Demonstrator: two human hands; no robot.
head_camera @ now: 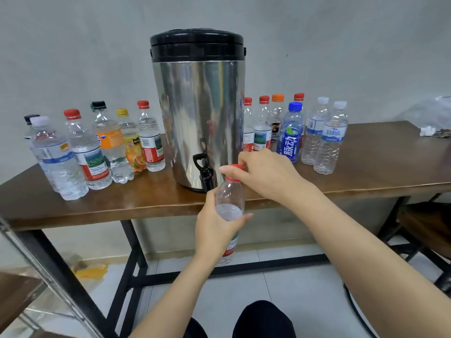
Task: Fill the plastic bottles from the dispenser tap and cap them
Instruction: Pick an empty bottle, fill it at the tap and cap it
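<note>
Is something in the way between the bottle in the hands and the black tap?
Nothing visible stands between the bottle and the tap; the tap is just beside it. Only the red cap, pinched by the right hand, covers the bottle's mouth.

A single wide-angle camera sits on the person's head and looks forward and down. It faces the grey wall (73, 45) on the far side, with the dispenser (199, 113) close in front and nearly centred. The table (366, 167) runs across the frame from left to right (its near edge bows with the lens). Both forearms enter from the bottom, the left hand (214, 228) and right hand (266, 174) meeting mid-frame, with the floor (292, 289) below.
</note>
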